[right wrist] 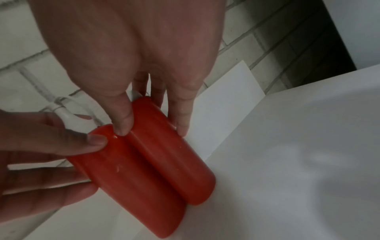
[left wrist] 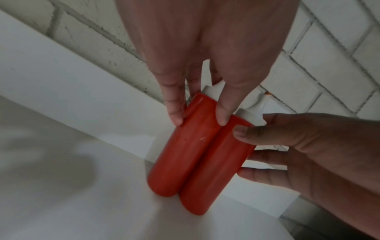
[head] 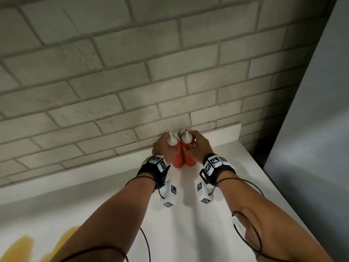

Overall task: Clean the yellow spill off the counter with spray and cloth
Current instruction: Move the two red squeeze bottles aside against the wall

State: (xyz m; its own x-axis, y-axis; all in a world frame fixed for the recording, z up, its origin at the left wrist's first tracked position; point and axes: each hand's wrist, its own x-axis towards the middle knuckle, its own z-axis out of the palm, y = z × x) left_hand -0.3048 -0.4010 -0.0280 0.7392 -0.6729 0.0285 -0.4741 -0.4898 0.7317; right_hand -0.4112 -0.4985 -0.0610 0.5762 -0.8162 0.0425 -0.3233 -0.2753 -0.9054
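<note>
Two red squeeze bottles with white nozzle caps stand upright, touching side by side, on the white counter (head: pixel 236 167) close to the brick wall. My left hand (head: pixel 162 148) grips the left bottle (head: pixel 176 161) near its top. My right hand (head: pixel 200 146) grips the right bottle (head: pixel 189 159) the same way. In the left wrist view my thumb and fingers (left wrist: pixel 176 113) curl round the left bottle (left wrist: pixel 180 154). The right wrist view shows the same grip on the right bottle (right wrist: pixel 170 154). A yellow spill (head: pixel 20 246) lies at the counter's near left. No spray or cloth is in view.
A grey-white brick wall (head: pixel 113 72) rises behind the counter, with a low white backsplash strip (head: pixel 222 131) along its foot. A grey panel (head: pixel 311 129) stands at the right, beyond the counter's right edge. Cables run along both forearms.
</note>
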